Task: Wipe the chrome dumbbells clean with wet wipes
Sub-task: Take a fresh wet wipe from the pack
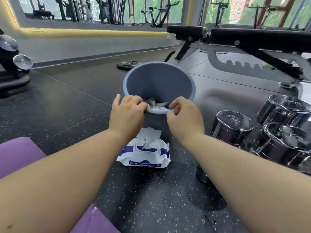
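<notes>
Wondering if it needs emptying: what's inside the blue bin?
Crumpled white wipes lie low in the bin; the left hand and right hand at its near rim hide the rest.

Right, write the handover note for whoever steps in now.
Left hand and right hand: both at the near rim of the bin, fingers curled, seemingly pinching a used wipe.
Wipe pack: open, on the floor between the forearms.
Chrome dumbbells: on the floor at right, no hand on them.
Done: crumpled wipes lie in the bin.
Left: drop this one; which dumbbells still need wiping cannot be told.
</notes>
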Tool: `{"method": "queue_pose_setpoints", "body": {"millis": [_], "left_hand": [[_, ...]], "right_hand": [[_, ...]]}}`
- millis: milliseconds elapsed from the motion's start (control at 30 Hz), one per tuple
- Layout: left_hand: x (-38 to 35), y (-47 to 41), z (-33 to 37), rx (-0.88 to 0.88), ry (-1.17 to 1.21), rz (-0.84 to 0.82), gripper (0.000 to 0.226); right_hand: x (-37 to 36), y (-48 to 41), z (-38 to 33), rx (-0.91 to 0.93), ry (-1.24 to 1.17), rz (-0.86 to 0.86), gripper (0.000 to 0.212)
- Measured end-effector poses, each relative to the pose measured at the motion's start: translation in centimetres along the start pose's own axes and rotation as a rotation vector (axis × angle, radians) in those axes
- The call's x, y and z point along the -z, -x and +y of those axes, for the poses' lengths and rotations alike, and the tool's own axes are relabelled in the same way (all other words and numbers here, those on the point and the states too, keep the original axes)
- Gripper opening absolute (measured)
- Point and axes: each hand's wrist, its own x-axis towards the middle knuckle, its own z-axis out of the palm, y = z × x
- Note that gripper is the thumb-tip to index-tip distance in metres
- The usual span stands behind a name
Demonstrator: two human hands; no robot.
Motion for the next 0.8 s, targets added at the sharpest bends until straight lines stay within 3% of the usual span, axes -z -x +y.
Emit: {"method": "queue_pose_setpoints", "body": {"millis": [233,400,533,700,800], "left_hand": [[0.9,-4.2,0.6,0.236,0.147,-0.506,0.068],[0.8,-3.0,1.8,0.243,0.265,-0.414,0.063],[-0.8,1.7,2.8,0.239,0.306,-0.405,0.055],[-4.1,5.8,2.6,0.492,0.468,-0.636,0.068],[-4.9,6.9,2.0,0.633,0.49,-0.604,0.058]], "right_hand": [[-0.4,-0.1,0.6,-0.069,0.024,-0.174,0.031],[-0.4,-0.1,0.8,-0.12,0.039,-0.301,0.027],[-1.7,1.8,2.1,-0.136,0.107,-0.481,0.038],[-4.4,4.6,4.4,-0.083,0.33,-0.82,0.056],[-4.7,5.6,5.2,-0.078,0.328,-0.834,0.054]]}}
